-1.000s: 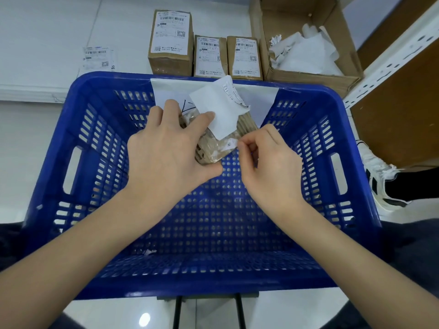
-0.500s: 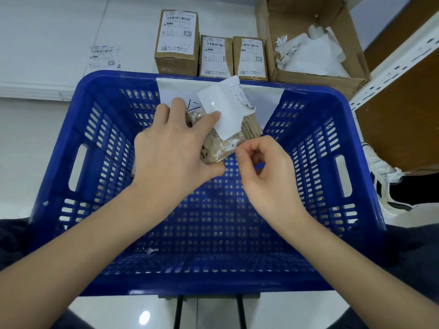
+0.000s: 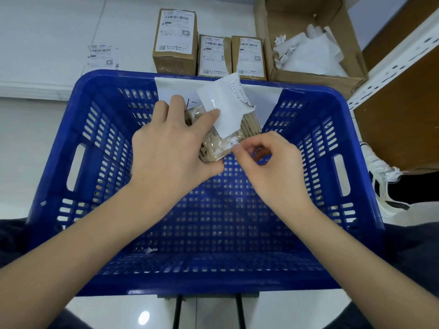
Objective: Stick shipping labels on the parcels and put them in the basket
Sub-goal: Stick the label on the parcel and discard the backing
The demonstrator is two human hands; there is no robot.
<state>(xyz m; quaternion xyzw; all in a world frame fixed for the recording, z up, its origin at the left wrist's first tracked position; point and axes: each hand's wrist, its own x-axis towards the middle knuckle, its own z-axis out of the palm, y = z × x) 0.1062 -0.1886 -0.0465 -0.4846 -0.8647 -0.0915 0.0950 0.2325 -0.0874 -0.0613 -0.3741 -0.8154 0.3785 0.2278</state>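
Head view: the left hand (image 3: 171,148) grips a small parcel (image 3: 221,141), a clear-wrapped bundle of tan material, over the far part of the blue basket (image 3: 99,148). A white label sheet (image 3: 225,105) lies partly across it, under the thumb. The right hand (image 3: 270,162) has its fingers drawn together at the parcel's near-right corner; they seem to pinch a bit of label or backing, though it is too small to be sure. The sticking looks mid-way, and this parcel is not yet set down in the basket. Beyond the far rim, three labelled boxes (image 3: 215,55) stand in a row on the white floor, with one loose label (image 3: 102,55) to the left and an open carton of discarded paper (image 3: 308,43) to the right. A metal shelf upright (image 3: 392,67) runs along the right side.
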